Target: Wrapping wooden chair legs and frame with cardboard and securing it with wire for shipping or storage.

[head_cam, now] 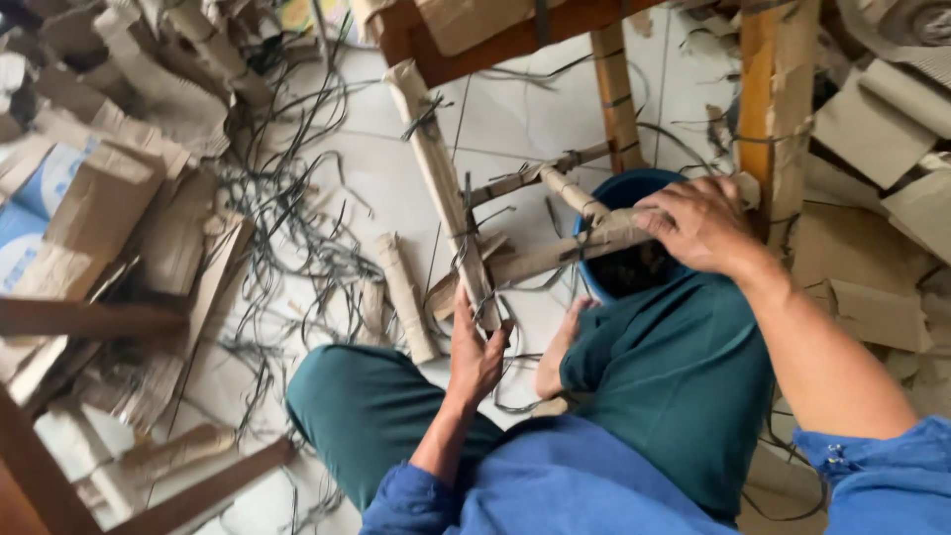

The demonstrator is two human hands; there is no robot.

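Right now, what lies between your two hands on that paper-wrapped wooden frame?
Head view: a paper-wrapped crossbar with black strap ties spans from left hand to right hand.

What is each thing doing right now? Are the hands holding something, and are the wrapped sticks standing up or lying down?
Left hand: gripping the lower end of a paper-wrapped leg, which is tilted.
Right hand: closed over a wrapped crossbar.
Blue bucket: upright, open, partly hidden.
Paper roll: lying loose on the floor.
Black straps: scattered in a tangle.
Cardboard pieces: torn, piled.
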